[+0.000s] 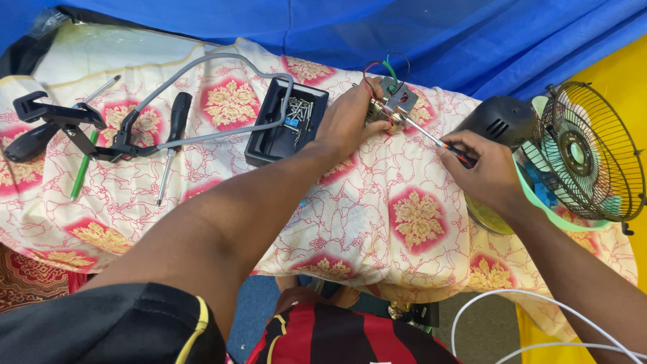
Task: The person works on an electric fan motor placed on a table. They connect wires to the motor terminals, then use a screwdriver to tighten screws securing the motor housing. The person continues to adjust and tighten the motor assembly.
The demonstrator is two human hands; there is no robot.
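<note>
My left hand grips a small metal switch part with red, green and black wires rising from it, holding it on the patterned cloth. My right hand holds a slim screwdriver by its red-and-black handle. The shaft points up-left and its tip meets the metal part. Both hands work near the far right of the table.
A black tray with screws sits left of my left hand, a grey cable looping over it. Further left lie a black-handled screwdriver, a green tool and a black clamp. A small fan with a wire guard lies at right.
</note>
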